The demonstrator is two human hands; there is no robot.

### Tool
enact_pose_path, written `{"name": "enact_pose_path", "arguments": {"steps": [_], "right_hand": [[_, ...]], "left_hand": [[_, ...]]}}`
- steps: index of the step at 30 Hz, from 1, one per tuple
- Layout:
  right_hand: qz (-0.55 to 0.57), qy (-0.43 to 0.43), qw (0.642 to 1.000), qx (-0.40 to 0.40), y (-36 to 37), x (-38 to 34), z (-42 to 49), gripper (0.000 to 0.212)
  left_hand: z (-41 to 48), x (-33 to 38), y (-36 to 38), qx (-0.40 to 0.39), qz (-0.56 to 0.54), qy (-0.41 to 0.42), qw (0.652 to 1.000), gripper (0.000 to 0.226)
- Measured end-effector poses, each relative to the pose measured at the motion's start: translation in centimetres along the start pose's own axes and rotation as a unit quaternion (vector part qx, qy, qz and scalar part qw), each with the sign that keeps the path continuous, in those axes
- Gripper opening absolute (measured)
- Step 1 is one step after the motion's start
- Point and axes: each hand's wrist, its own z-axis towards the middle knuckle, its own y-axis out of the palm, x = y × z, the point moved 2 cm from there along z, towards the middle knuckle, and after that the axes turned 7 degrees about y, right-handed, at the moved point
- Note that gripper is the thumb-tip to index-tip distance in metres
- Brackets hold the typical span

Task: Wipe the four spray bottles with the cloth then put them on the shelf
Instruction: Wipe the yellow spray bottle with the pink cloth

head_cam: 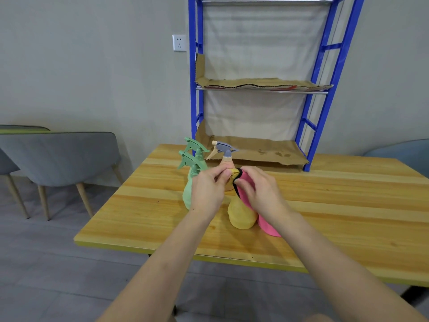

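Observation:
A yellow spray bottle (241,213) stands on the wooden table (348,205) in front of me. My left hand (209,189) pinches its top. My right hand (260,194) presses a pink cloth (267,225) with a black edge against the bottle's neck and right side. Two green spray bottles (193,163) stand close together just behind my left hand. A peach bottle with a grey trigger head (226,154) stands behind the yellow one. The blue shelf (322,73) rises at the table's far edge, its levels lined with cardboard.
Grey chairs (62,156) stand on the floor to the left of the table. A pale blue chair back (404,154) shows at the right. A wall socket (179,43) sits left of the shelf frame. The lower cardboard shelf level (267,152) holds nothing.

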Motion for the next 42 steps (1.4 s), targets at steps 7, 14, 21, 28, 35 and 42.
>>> {"name": "enact_pose_path", "arguments": {"steps": [7,14,21,28,35,42], "right_hand": [[0.025,0.016,0.986,-0.163,-3.0,1.1,1.1,0.038],[-0.006,0.038,0.988,-0.151,-2.2,1.5,0.6,0.031],[-0.027,0.048,0.988,-0.146,-1.9,1.2,0.5,0.027],[-0.012,0.058,0.977,-0.206,-3.1,2.2,1.0,0.029],[0.001,0.070,0.990,-0.125,-1.8,1.7,0.7,0.024],[-0.006,0.038,0.980,-0.197,-3.3,2.3,1.2,0.030]], "left_hand": [[-0.1,0.3,0.2,0.010,0.001,0.001,1.000,0.020],[0.0,-0.1,0.4,0.016,0.015,0.007,1.000,0.018],[-0.1,-0.3,0.4,0.015,0.024,0.012,1.000,0.019],[0.1,-0.1,0.4,0.010,0.024,0.006,1.000,0.021],[0.2,-0.5,0.3,0.003,0.035,0.008,0.999,0.021],[0.5,-0.5,0.4,0.002,0.029,0.004,1.000,0.021]]}}
